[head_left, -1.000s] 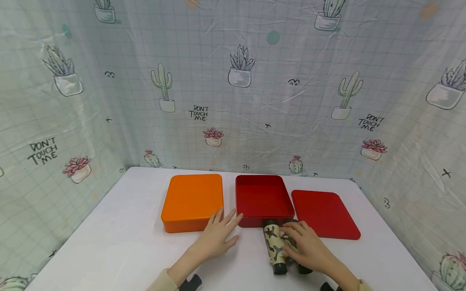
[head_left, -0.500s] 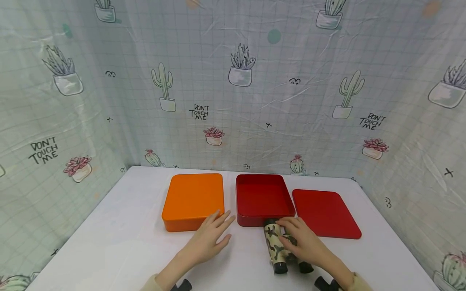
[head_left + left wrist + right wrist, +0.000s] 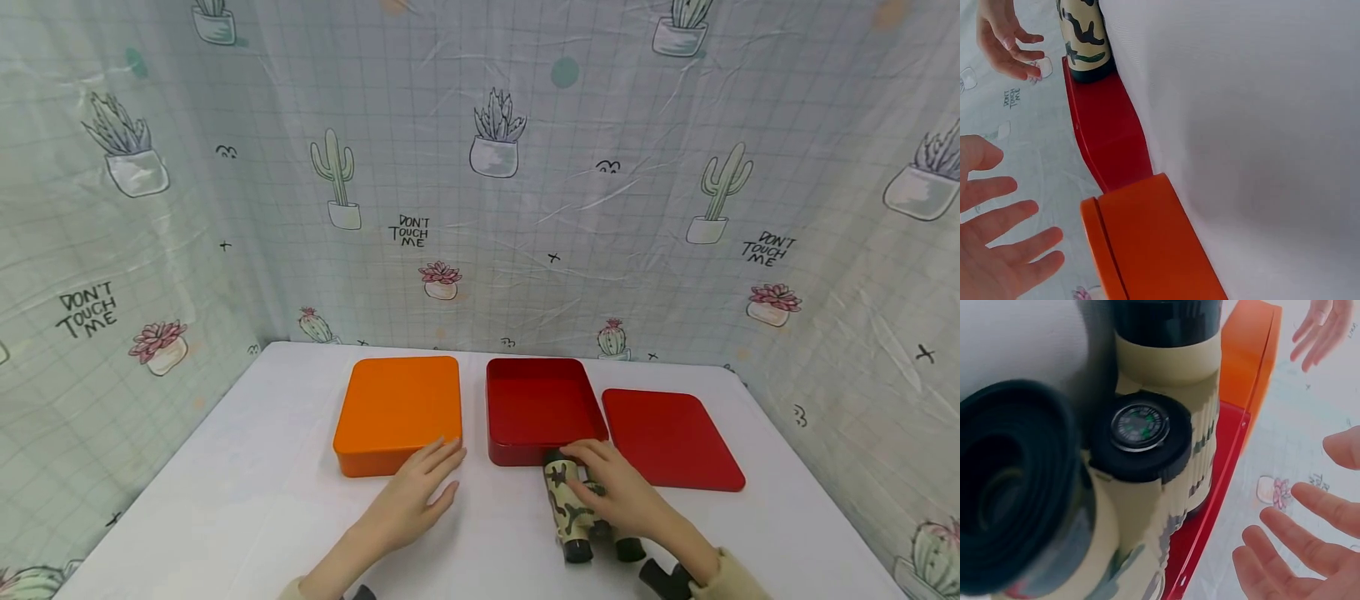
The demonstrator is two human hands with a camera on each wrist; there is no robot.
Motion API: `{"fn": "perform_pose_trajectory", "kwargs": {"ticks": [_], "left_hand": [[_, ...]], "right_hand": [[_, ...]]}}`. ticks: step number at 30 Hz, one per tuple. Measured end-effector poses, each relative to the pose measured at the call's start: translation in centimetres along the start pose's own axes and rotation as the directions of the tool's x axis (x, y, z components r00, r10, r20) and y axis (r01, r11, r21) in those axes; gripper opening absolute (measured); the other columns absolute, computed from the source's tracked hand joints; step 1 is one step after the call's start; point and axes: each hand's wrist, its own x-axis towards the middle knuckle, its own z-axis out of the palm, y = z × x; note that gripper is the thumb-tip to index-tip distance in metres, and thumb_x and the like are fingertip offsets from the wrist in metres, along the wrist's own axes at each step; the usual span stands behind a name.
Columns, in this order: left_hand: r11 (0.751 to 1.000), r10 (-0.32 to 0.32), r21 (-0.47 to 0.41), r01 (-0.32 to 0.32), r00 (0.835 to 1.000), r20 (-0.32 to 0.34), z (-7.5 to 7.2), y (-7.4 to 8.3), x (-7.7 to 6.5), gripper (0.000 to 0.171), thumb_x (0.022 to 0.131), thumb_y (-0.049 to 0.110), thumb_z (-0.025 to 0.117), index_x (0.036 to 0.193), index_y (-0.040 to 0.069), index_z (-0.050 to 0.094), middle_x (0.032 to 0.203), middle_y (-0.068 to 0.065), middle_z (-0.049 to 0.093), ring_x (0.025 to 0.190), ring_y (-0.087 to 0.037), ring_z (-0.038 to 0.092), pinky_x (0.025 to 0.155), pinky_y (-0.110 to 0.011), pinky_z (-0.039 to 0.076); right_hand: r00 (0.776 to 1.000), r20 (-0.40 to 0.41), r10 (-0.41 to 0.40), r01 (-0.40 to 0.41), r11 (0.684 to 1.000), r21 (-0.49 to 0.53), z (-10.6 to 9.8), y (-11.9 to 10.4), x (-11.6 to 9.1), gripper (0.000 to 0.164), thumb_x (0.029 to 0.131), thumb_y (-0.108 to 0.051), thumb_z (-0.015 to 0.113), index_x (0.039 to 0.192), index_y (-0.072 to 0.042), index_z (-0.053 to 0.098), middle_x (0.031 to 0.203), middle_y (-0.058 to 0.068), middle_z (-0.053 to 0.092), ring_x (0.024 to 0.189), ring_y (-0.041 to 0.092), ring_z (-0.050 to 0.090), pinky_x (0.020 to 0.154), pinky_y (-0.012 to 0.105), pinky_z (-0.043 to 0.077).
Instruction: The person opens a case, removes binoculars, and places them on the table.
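Spreading the fingers [image 3: 1300, 537] of the right hand [image 3: 621, 496] loosely, a little bent and gripping nothing, just above the binoculars [image 3: 564, 504]. Hovering likewise with the left hand [image 3: 412, 504], slack and parted at the fingertips, over the front right corner of the orange box [image 3: 397, 404].

Lying on the white surface [image 3: 225, 500] with the binoculars, directly in front of the red box [image 3: 517, 455]; meeting its front wall or stopping just short, impossible to tell. Running the long axis from front to back, slanting slightly left at the far end. Facing a black-rimmed cup with a recessed lens back toward the sleeves [image 3: 727, 582]. Showing a small compass [image 3: 1140, 427] on a black knob between the camouflage barrels, with green dial marks too blurred for reading.

Opening upward with the red box; lying flat and almost touching to its right with the red lid [image 3: 675, 437]. Leaving a narrow gap between orange and red boxes, wide room from the orange box to the left edge, a slimmer strip beyond the lid, and only a thin band behind the boxes.

Reading "DON'T TOUCH ME" three times across the curtain [image 3: 450, 100], at left, middle and right, among drawn cacti.
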Motion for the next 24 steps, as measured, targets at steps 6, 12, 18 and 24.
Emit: {"fn": "perform_pose_trajectory", "kwargs": {"ticks": [6, 12, 18, 24], "left_hand": [[0.997, -0.024, -0.069, 0.020, 0.998, -0.060, -0.4, -0.4, -0.8, 0.042, 0.084, 0.019, 0.060, 0.125, 0.014, 0.052, 0.132, -0.003, 0.050, 0.121, -0.025, 0.046, 0.096, -0.040, 0.042], [0.996, -0.040, -0.080, 0.027, 0.986, -0.165, -0.8, -0.8, -1.4, 0.042, 0.081, 0.012, 0.063, 0.122, 0.011, 0.055, 0.126, -0.007, 0.054, 0.114, -0.022, 0.052, 0.090, -0.036, 0.047], [0.993, -0.099, -0.093, 0.078, 0.964, -0.245, -1.1, -1.4, -2.1, 0.040, 0.079, 0.009, 0.064, 0.118, 0.008, 0.057, 0.122, -0.009, 0.057, 0.109, -0.023, 0.055, 0.087, -0.036, 0.049], [0.983, -0.165, -0.130, 0.132, 0.944, -0.286, -1.6, -1.8, -2.6, 0.038, 0.079, 0.006, 0.063, 0.116, 0.006, 0.058, 0.119, -0.010, 0.059, 0.107, -0.024, 0.057, 0.085, -0.038, 0.050]], "right_hand": [[1.000, 0.017, 0.002, -0.004, 0.996, 0.085, 0.2, -0.1, 0.4, 0.035, 0.081, -0.019, 0.063, 0.115, -0.018, 0.054, 0.112, 0.000, 0.056, 0.094, 0.015, 0.054, 0.077, 0.031, 0.054], [0.999, 0.039, 0.005, -0.014, 0.977, 0.213, 0.5, -0.4, 1.0, 0.033, 0.083, -0.017, 0.060, 0.115, -0.012, 0.055, 0.111, 0.007, 0.058, 0.094, 0.022, 0.057, 0.074, 0.033, 0.054], [0.999, 0.051, 0.014, -0.028, 0.961, 0.276, 0.7, -1.3, 1.6, 0.032, 0.083, -0.017, 0.061, 0.114, -0.010, 0.057, 0.104, 0.008, 0.061, 0.084, 0.012, 0.056, 0.067, 0.017, 0.051], [0.996, 0.079, 0.039, -0.063, 0.941, 0.332, 0.8, -1.7, 2.0, 0.032, 0.084, -0.016, 0.060, 0.115, -0.006, 0.056, 0.107, 0.008, 0.061, 0.087, 0.013, 0.056, 0.068, 0.019, 0.050]]}}
